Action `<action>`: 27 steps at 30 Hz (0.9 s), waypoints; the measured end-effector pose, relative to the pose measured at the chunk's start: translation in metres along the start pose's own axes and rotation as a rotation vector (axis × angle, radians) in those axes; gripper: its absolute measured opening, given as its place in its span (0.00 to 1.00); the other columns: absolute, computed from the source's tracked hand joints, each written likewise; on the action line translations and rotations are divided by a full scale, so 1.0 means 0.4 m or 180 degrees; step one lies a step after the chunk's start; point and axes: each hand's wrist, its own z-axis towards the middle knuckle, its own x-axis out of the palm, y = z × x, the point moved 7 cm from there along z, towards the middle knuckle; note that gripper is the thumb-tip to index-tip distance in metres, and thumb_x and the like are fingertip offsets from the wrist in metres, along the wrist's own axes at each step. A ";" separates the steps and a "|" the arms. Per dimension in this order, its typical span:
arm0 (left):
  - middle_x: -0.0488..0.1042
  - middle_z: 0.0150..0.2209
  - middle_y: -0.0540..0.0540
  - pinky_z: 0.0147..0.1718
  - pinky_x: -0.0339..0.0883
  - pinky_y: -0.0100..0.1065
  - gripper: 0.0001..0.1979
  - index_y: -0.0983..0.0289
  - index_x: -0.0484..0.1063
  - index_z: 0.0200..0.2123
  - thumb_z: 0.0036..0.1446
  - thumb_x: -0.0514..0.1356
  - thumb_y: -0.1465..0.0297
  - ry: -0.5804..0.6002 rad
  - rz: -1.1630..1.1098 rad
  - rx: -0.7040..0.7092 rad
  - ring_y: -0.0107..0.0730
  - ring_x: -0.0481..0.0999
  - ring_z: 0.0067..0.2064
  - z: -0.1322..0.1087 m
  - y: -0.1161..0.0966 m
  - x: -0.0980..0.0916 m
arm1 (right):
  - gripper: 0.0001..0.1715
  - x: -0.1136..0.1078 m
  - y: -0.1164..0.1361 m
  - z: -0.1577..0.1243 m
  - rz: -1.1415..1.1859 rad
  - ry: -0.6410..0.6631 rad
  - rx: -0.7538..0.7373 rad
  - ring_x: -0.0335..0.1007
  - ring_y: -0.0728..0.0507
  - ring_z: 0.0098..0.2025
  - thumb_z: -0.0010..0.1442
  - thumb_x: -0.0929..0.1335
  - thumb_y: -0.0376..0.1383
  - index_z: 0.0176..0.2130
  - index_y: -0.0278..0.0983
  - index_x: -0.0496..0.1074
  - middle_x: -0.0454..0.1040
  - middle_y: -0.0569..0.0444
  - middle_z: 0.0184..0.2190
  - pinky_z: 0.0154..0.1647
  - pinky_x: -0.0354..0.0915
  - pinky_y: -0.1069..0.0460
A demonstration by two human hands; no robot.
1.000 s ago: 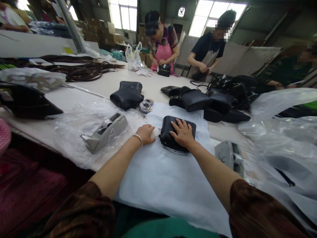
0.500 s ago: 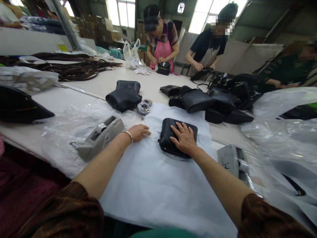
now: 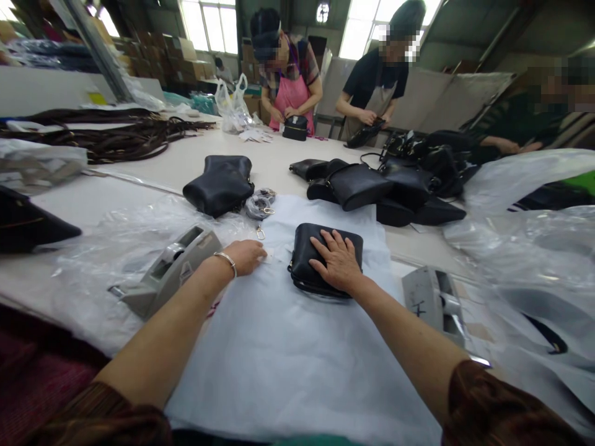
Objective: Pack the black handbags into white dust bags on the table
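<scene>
A small black handbag [image 3: 304, 248] lies on a white sheet [image 3: 279, 347] in front of me. My right hand [image 3: 337, 260] rests flat on its top, fingers spread. To the bag's left, my left hand [image 3: 246, 256] has its fingers drawn together at a small white tag [image 3: 268, 254], low over the sheet; the fingertips are partly hidden. Just beyond that hand lie a metal clasp [image 3: 260, 233] and a coiled strap in clear wrap [image 3: 258, 203]. Other black bags [image 3: 218, 183] lie further back.
Grey tape dispensers stand left [image 3: 170, 272] and right [image 3: 430, 303] of the sheet, amid clear plastic bags [image 3: 534, 248]. Black bags [image 3: 362, 186] are piled back right, dark straps [image 3: 121, 133] back left. Across the table, co-workers handle bags, one in a pink apron [image 3: 292, 96].
My left hand has drawn slightly left, a little further from the handbag. My right hand stays on the bag. The whole view has shifted a little.
</scene>
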 end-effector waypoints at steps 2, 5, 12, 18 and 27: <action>0.78 0.49 0.58 0.51 0.71 0.42 0.13 0.57 0.79 0.48 0.60 0.62 0.67 0.0055 0.0213 -0.0112 0.46 0.77 0.52 0.023 -0.060 -0.063 | 0.38 -0.002 0.001 -0.001 0.0048 0.0000 0.0002 0.38 0.29 0.75 0.68 0.61 0.56 0.72 0.51 0.55 0.47 0.51 0.75 0.70 0.40 0.32; 0.78 0.49 0.61 0.53 0.69 0.44 0.15 0.61 0.78 0.48 0.63 0.60 0.62 -0.0554 0.0089 0.0227 0.48 0.75 0.54 0.089 -0.204 -0.171 | 0.38 -0.003 0.000 0.002 0.0132 -0.0003 0.0000 0.38 0.29 0.75 0.68 0.61 0.56 0.71 0.50 0.57 0.48 0.50 0.75 0.70 0.40 0.31; 0.71 0.63 0.57 0.65 0.56 0.49 0.20 0.59 0.70 0.60 0.70 0.51 0.59 -0.1381 -0.0935 0.0491 0.43 0.65 0.66 0.234 -0.372 -0.115 | 0.47 -0.008 0.016 0.007 0.0360 0.0063 -0.0049 0.36 0.27 0.75 0.63 0.65 0.48 0.74 0.38 0.50 0.49 0.42 0.74 0.71 0.36 0.29; 0.66 0.67 0.54 0.69 0.49 0.56 0.23 0.56 0.70 0.62 0.73 0.45 0.59 -0.1494 -0.1125 0.0324 0.44 0.58 0.71 0.224 -0.330 -0.048 | 0.28 -0.077 -0.026 -0.018 0.1477 0.0306 -0.0809 0.57 0.32 0.69 0.61 0.67 0.41 0.60 0.41 0.75 0.69 0.45 0.64 0.68 0.54 0.36; 0.68 0.66 0.57 0.67 0.50 0.64 0.21 0.55 0.72 0.58 0.63 0.59 0.56 -0.1722 -0.1090 0.0360 0.51 0.60 0.69 0.235 -0.345 -0.052 | 0.16 -0.013 -0.355 0.245 0.2397 0.0054 0.0945 0.78 0.40 0.49 0.60 0.67 0.35 0.44 0.36 0.81 0.83 0.48 0.44 0.57 0.70 0.43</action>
